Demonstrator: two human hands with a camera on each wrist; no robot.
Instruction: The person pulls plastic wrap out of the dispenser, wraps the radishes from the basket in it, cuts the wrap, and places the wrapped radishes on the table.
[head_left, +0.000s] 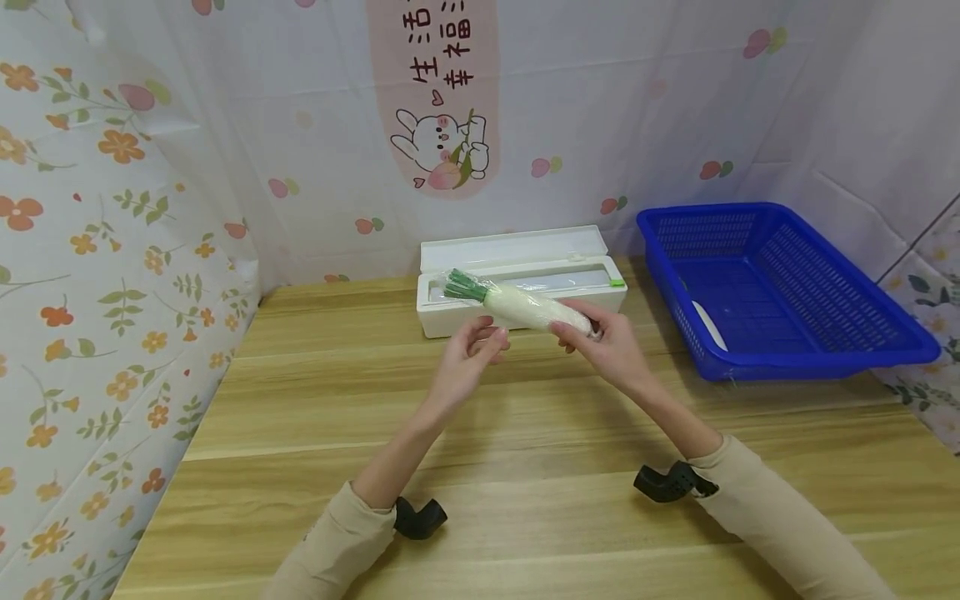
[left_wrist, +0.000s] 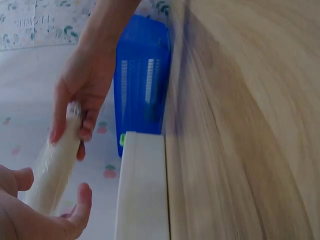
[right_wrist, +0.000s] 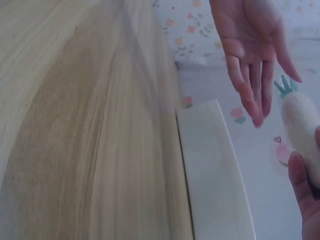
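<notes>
A white radish (head_left: 532, 308) with cut green stalks is wrapped in clear cling film and slants in the air over the front of a long white box. My right hand (head_left: 603, 337) grips its lower right end between thumb and fingers; the left wrist view shows the twisted film (left_wrist: 74, 110) by those fingers. Just below the stalk end is my left hand (head_left: 468, 354), holding nothing. In the right wrist view, the left hand (right_wrist: 252, 55) has its fingers extended, apart from the radish (right_wrist: 300, 117).
The long white box (head_left: 450, 318) stands at the table's back with its lid raised and a green tab at its right end. A blue plastic basket (head_left: 817, 360) sits at the right, a slim white object (head_left: 708, 325) inside. Printed cloth (head_left: 300, 125) hangs behind the wooden table (head_left: 525, 500).
</notes>
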